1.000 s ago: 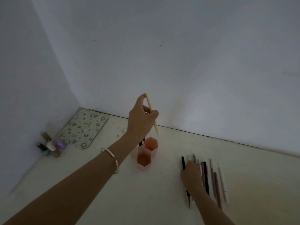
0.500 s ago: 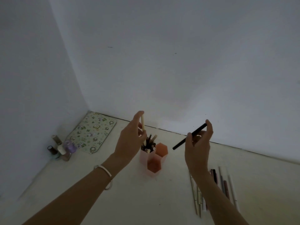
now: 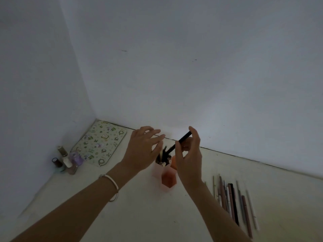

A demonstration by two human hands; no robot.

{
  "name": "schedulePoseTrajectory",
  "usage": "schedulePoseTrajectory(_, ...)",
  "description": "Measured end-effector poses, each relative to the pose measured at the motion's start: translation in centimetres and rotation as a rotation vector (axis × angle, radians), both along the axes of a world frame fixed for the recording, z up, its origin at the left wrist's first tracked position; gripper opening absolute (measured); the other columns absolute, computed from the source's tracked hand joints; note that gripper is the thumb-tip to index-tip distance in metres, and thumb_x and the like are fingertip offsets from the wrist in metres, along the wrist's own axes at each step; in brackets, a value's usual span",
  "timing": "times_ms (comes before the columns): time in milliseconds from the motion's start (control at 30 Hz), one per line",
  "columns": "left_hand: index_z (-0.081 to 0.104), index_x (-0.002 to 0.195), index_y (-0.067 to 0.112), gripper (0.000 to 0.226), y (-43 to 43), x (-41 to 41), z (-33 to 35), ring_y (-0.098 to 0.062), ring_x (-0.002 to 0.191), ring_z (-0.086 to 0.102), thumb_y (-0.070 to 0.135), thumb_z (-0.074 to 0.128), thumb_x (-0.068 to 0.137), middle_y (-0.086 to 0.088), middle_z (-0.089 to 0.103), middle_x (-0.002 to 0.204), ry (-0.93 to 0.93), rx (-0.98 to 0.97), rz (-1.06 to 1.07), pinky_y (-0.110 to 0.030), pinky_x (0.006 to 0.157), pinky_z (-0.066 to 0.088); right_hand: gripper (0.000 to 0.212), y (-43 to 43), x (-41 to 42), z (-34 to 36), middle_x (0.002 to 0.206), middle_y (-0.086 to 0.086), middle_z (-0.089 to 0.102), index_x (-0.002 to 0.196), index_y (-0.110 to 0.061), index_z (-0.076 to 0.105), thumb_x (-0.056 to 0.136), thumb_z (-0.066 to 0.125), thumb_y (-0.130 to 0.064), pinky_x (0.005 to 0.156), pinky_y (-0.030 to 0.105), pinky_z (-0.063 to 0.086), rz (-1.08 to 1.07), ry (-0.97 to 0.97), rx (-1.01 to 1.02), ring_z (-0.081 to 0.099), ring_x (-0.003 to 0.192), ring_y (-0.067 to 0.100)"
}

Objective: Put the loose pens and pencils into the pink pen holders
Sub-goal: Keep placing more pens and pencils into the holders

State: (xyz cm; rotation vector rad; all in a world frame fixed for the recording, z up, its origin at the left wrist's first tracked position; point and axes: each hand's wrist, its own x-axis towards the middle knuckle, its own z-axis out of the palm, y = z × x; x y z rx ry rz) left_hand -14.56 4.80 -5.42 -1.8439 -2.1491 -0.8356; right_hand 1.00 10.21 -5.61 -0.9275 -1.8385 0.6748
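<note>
The pink pen holders (image 3: 168, 180), a cluster of hexagonal cups, stand on the pale table near the back wall. Several pens stick up from the rear left cup. My right hand (image 3: 189, 158) pinches a black pen (image 3: 180, 141), tilted with its lower end over that cup. My left hand (image 3: 142, 148) hovers just left of the cups with fingers spread and nothing in it. A row of several loose pens and pencils (image 3: 234, 203) lies on the table to the right, beside my right forearm.
A patterned mat (image 3: 99, 143) lies in the back left corner. Several small bottles (image 3: 67, 160) stand against the left wall. White walls close off the back and the left side of the table (image 3: 139, 220).
My left hand has let go of the cream pencil, which now stands in the cup, and opened. My right hand has carried the black pen left and down toward the cups.
</note>
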Motion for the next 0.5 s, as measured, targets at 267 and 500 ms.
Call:
schedulePoseTrajectory(267, 0.036, 0.148, 0.02, 0.052, -1.3, -0.6, 0.2, -0.019, 0.142, 0.03, 0.038, 0.029, 0.1, -0.005, 0.034, 0.154, -0.134, 0.1, 0.089, -0.035, 0.116, 0.019, 0.06, -0.4, -0.4, -1.5, 0.087, -0.024, 0.055, 0.138, -0.047, 0.022, 0.094, 0.056, -0.026, 0.072, 0.004, 0.044, -0.025, -0.104, 0.007, 0.057, 0.084, -0.008)
schedulePoseTrajectory(500, 0.032, 0.149, 0.014, 0.05, -1.3, -2.3, 4.3, -0.017, 0.141, 0.03, 0.026, 0.032, 0.101, -0.005, 0.038, 0.152, -0.39, 0.332, 0.181, -0.043, 0.116, 0.026, 0.029, -0.3, -0.2, -2.5, 0.101, -0.006, 0.064, 0.123, -0.025, 0.056, 0.095, 0.054, -0.029, 0.078, 0.027, 0.051, 0.003, -0.413, 0.17, 0.062, 0.088, 0.014)
